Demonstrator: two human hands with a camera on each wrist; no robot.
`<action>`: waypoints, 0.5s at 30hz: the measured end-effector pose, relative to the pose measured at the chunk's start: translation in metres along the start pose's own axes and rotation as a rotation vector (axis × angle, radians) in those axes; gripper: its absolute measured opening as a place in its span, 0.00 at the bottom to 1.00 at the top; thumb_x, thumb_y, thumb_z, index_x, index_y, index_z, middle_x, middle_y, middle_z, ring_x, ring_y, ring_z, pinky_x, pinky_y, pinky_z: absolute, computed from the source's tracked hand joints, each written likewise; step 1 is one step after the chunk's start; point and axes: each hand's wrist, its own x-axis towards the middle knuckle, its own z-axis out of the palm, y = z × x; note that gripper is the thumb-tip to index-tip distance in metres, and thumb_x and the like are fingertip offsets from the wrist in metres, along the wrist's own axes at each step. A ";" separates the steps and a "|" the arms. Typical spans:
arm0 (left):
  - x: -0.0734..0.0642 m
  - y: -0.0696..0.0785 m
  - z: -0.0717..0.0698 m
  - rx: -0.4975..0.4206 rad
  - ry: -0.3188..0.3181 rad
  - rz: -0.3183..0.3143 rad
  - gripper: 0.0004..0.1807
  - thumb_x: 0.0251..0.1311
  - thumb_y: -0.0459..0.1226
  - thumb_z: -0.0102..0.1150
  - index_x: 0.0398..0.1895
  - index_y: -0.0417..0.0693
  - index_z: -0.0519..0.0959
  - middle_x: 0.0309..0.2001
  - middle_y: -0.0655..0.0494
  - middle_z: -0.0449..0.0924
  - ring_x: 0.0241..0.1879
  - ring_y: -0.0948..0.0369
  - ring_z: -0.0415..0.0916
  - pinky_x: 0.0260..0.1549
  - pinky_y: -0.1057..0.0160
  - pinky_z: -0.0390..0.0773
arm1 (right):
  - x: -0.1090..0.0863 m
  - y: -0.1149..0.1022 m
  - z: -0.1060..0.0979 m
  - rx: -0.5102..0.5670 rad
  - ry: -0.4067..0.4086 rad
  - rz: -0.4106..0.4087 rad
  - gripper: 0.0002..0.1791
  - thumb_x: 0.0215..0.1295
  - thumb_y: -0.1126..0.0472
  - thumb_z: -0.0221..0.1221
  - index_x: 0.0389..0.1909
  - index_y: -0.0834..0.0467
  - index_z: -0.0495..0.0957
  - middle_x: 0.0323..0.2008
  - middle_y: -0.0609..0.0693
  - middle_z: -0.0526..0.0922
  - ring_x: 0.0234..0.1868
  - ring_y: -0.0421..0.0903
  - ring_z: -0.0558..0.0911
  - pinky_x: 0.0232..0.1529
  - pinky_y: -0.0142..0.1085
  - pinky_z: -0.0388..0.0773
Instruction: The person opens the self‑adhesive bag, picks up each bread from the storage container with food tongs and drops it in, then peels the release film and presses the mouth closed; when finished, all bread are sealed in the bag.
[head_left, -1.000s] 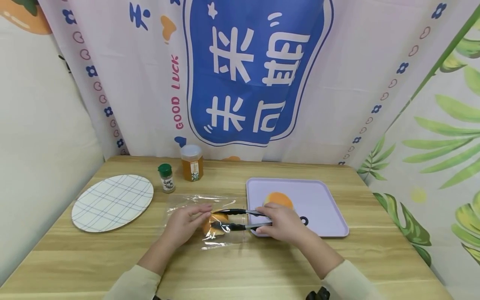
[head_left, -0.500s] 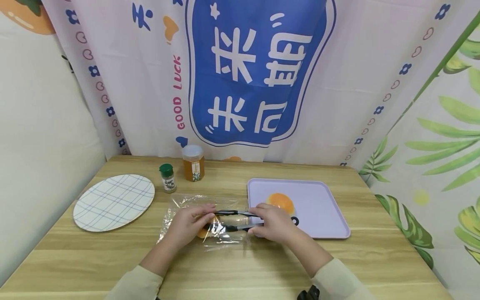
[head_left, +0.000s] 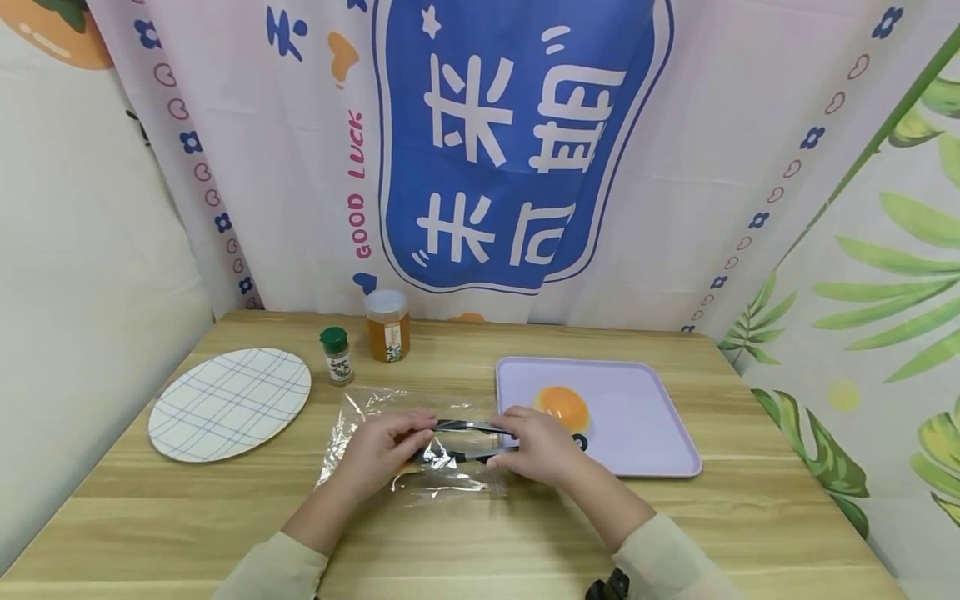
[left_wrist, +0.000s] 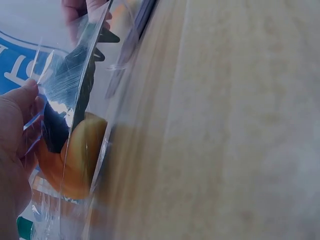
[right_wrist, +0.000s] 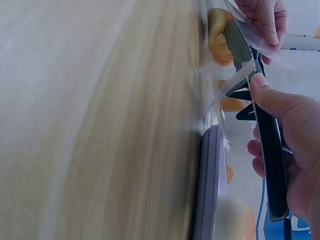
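In the head view my left hand (head_left: 384, 446) pinches the upper edge of a clear plastic bag (head_left: 360, 412) lying over the table. My right hand (head_left: 542, 446) grips black-and-silver tongs (head_left: 467, 426), whose dark tips reach left inside the bag. An orange-brown bun (left_wrist: 84, 155) sits inside the bag at the tong tips, as the left wrist view shows. From the head camera, that bun is mostly hidden behind my left hand. The right wrist view shows my thumb pressed along the tongs' handle (right_wrist: 272, 170).
A lilac tray (head_left: 645, 425) bearing another orange bun (head_left: 564, 408) stands to the right. A checked oval plate (head_left: 228, 404) lies on the left. Behind the bag are a green-capped shaker (head_left: 337, 357) and an amber jar (head_left: 387, 327).
My right hand and the tongs have moved left, deeper into the bag. The bun has gone left with the tips, behind my left hand, which keeps its pinch on the bag.
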 end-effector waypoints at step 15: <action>-0.001 0.003 0.000 0.024 0.039 0.045 0.08 0.57 0.34 0.67 0.41 0.46 0.87 0.47 0.51 0.87 0.50 0.53 0.84 0.53 0.53 0.83 | 0.006 -0.002 0.013 0.050 0.024 0.015 0.33 0.52 0.45 0.72 0.57 0.56 0.79 0.54 0.53 0.83 0.52 0.51 0.83 0.53 0.45 0.83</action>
